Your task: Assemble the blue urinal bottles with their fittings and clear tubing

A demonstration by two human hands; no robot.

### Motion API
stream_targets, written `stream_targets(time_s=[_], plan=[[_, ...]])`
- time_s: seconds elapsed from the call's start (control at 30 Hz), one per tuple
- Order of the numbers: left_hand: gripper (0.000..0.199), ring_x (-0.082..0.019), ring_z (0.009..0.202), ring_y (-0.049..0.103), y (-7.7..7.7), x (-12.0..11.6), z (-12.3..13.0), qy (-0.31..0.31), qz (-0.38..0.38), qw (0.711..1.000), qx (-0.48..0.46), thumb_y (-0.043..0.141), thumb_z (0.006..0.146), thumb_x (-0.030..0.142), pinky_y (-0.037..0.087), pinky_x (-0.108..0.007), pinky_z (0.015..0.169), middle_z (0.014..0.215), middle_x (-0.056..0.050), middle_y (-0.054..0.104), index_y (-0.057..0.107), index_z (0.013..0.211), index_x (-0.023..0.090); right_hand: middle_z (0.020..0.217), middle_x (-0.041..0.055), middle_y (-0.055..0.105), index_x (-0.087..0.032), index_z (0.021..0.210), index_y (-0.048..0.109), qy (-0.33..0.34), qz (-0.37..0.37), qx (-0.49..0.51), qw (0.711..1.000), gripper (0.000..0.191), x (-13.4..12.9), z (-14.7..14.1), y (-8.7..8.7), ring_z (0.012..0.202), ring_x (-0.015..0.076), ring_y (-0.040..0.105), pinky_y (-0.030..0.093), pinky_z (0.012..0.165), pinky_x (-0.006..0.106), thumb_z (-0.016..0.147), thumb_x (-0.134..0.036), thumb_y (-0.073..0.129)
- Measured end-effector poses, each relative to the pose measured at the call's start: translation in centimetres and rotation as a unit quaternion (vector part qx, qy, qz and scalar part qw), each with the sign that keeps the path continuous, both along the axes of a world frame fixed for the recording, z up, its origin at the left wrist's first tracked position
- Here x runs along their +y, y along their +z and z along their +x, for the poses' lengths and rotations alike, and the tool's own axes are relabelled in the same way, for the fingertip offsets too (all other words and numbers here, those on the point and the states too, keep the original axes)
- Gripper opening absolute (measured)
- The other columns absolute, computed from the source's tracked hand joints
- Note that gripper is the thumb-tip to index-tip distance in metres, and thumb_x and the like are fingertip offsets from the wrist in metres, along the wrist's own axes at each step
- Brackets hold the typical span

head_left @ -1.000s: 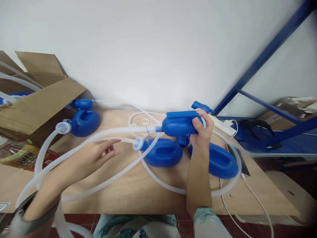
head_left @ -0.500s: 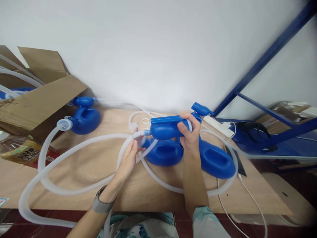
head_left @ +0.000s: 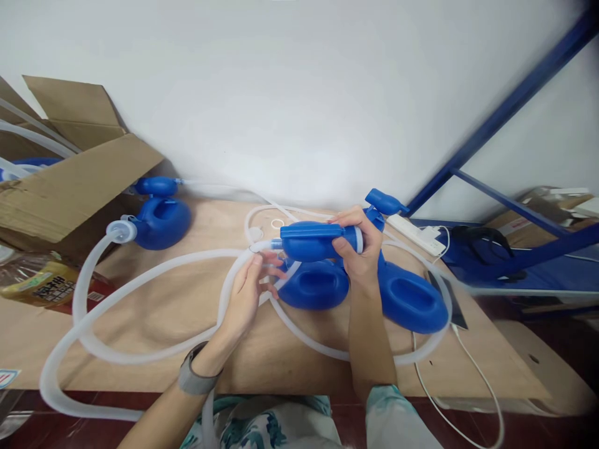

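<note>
A blue plastic urinal bottle [head_left: 309, 242] is held sideways above the table in my right hand [head_left: 362, 246], whose fingers and thumb wrap its right end by a white rim. Its left end joins a translucent white hose [head_left: 187, 259]. My left hand [head_left: 250, 284] is beside that joint, thumb near the hose and fingers apart and slightly bent. Below the held bottle lies another blue urinal bottle [head_left: 313, 287] with a hollow grip. A third blue urinal bottle [head_left: 412, 299] lies to the right, behind my right forearm, its upper part partly hidden.
Another blue bottle [head_left: 163, 221] with a hose stands beside an open cardboard box [head_left: 79, 181] holding more hoses. A labelled bottle [head_left: 51, 284] is at the left. A power strip [head_left: 416, 237], a dark tablet [head_left: 453, 299] with a cable, and a blue metal frame [head_left: 491, 125] are at the right.
My left fingers have spread apart near the hose joint. The held bottle has shifted slightly left and my right hand keeps its grip. The whole view has moved a little.
</note>
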State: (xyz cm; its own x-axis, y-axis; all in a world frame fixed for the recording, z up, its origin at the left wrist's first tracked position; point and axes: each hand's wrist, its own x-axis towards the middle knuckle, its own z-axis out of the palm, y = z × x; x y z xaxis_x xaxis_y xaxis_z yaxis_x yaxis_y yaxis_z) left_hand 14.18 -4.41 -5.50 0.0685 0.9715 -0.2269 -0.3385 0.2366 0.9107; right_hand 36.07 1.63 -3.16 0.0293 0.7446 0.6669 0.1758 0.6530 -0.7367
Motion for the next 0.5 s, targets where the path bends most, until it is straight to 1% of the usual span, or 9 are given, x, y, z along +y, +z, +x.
stream_targets(time_s=[0.1,0.17,0.27,0.4,0.5], plan=[[0.044,-0.017,0.074,0.066,0.5,0.1,0.0,0.013,-0.056,0.998,-0.036,0.067,0.088,0.058,0.046,-0.023,0.046,0.092,-0.005,0.063,0.053,0.098,0.017,0.099,0.0058,0.066,-0.02,0.099,0.072,0.014,0.01,-0.041,0.999,0.024,-0.2,-0.1,0.4,0.096,0.0188,0.065,0.055,0.089,0.035,0.091,-0.042,0.077],[0.041,-0.013,0.065,0.061,0.9,0.2,-0.1,0.006,-0.101,0.992,-0.069,0.068,0.086,0.053,0.042,-0.02,0.043,0.08,0.0,0.056,0.047,0.092,0.019,0.098,0.006,0.067,-0.019,0.099,0.073,0.024,0.017,-0.053,0.998,0.024,-0.2,-0.1,0.6,0.096,0.0186,0.066,0.056,0.089,0.035,0.09,-0.041,0.078],[0.039,-0.009,0.059,0.056,1.3,0.2,-0.3,-0.016,-0.149,0.983,-0.104,0.072,0.084,0.047,0.043,-0.019,0.045,0.071,0.004,0.05,0.046,0.087,0.018,0.099,0.0064,0.068,-0.019,0.099,0.074,0.047,0.03,-0.06,0.997,0.023,-0.1,-0.3,0.6,0.096,0.0177,0.066,0.057,0.089,0.034,0.09,-0.039,0.08],[0.037,-0.008,0.056,0.056,1.6,0.2,-0.4,-0.035,-0.163,0.982,-0.09,0.077,0.075,0.04,0.045,-0.019,0.049,0.065,0.004,0.049,0.049,0.078,0.016,0.1,0.0074,0.069,-0.02,0.099,0.076,0.101,0.089,-0.082,0.987,0.025,0.2,-0.5,0.6,0.096,0.0182,0.068,0.059,0.087,0.034,0.087,-0.041,0.083],[0.037,-0.008,0.051,0.053,1.7,0.0,-0.3,-0.047,-0.152,0.985,-0.066,0.075,0.068,0.038,0.04,-0.019,0.046,0.058,0.004,0.045,0.045,0.066,0.017,0.099,0.0081,0.069,-0.021,0.097,0.077,0.131,0.13,-0.081,0.979,0.026,0.4,-0.2,0.6,0.095,0.0188,0.069,0.061,0.085,0.035,0.087,-0.044,0.083]])
